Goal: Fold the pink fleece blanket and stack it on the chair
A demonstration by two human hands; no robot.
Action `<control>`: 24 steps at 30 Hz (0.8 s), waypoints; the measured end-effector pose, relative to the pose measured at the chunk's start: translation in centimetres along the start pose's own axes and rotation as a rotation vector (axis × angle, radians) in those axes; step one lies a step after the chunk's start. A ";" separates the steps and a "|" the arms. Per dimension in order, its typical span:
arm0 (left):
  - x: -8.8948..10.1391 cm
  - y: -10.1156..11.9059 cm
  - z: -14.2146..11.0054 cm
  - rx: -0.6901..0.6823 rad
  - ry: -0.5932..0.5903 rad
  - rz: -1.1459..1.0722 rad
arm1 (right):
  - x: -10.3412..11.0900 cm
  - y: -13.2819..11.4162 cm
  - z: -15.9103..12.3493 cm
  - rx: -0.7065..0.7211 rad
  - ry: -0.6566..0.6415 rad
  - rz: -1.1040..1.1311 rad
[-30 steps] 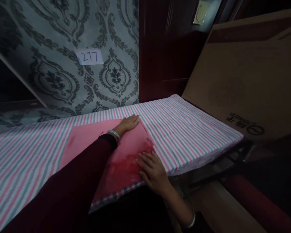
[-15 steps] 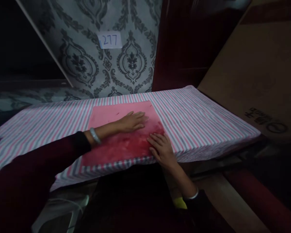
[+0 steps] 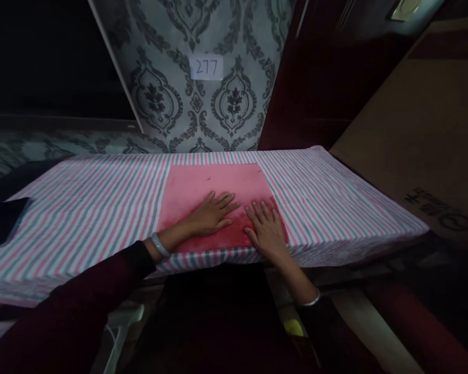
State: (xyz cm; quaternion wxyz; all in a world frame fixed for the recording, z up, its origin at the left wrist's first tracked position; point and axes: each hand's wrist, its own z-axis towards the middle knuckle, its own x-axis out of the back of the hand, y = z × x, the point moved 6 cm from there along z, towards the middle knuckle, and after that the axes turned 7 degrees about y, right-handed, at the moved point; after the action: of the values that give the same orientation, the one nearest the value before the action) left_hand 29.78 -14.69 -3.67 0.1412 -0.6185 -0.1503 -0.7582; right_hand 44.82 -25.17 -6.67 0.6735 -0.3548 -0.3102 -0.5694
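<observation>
A square sheet in pink and darker red [image 3: 226, 179] lies flat on a striped cloth [image 3: 113, 202] that covers the table. Its far part is pale pink and its near part deep red, with a small dark mark toward the back. My left hand [image 3: 210, 215] rests palm down near the sheet's middle, fingers spread. To its right, my right hand [image 3: 268, 228] lies flat by the sheet's near right corner, its fingers apart too. Neither hand grips anything. Whether the sheet is paper or fabric I cannot tell.
A dark phone or tablet [image 3: 5, 221] lies at the table's left end. Behind the table are a patterned wall with a "277" note [image 3: 206, 67], a dark screen [image 3: 47, 62] and a dark red door [image 3: 315, 78]. A large cardboard box [image 3: 417, 135] stands on the right.
My left hand has come nearer to me over the sheet, from its pale part toward the red part. My right hand stays by the right edge. The camera view has shifted left.
</observation>
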 end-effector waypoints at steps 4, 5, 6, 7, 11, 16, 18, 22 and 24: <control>1.7 -3.3 -2.7 0.169 0.025 0.054 | 0.8 1.0 0.9 0.002 -0.040 0.016; 2.2 -4.6 -3.6 0.239 0.030 0.066 | 1.0 1.3 1.7 -0.002 -0.043 0.021; 2.6 -6.0 -4.5 0.315 0.032 0.076 | 1.3 1.7 2.9 -0.009 -0.043 0.020; 3.1 -7.3 -5.2 0.392 0.033 0.082 | 1.4 1.9 4.3 -0.022 -0.047 0.012; 4.2 -11.8 -6.4 0.627 0.031 0.080 | 0.6 2.6 11.7 -0.127 -0.148 -0.058; 3.4 -14.2 -5.1 0.729 0.037 0.031 | -2.8 3.6 16.3 -0.245 -0.234 -0.074; 2.7 -14.7 -4.9 0.754 0.071 0.009 | -4.4 4.3 15.8 -0.277 -0.244 -0.057; 1.2 -15.3 -5.2 0.744 0.128 0.017 | -6.2 5.3 14.5 -0.291 -0.196 -0.014; 0.8 -15.5 -5.4 0.728 0.148 0.014 | -6.4 5.6 14.4 -0.282 -0.167 -0.015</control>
State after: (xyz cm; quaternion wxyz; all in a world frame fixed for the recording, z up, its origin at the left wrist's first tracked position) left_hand 18.59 -2.73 -4.78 0.3676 -0.4721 -0.3952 -0.6969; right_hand 49.09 -9.17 -4.64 0.5847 -0.4897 -0.2849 -0.5807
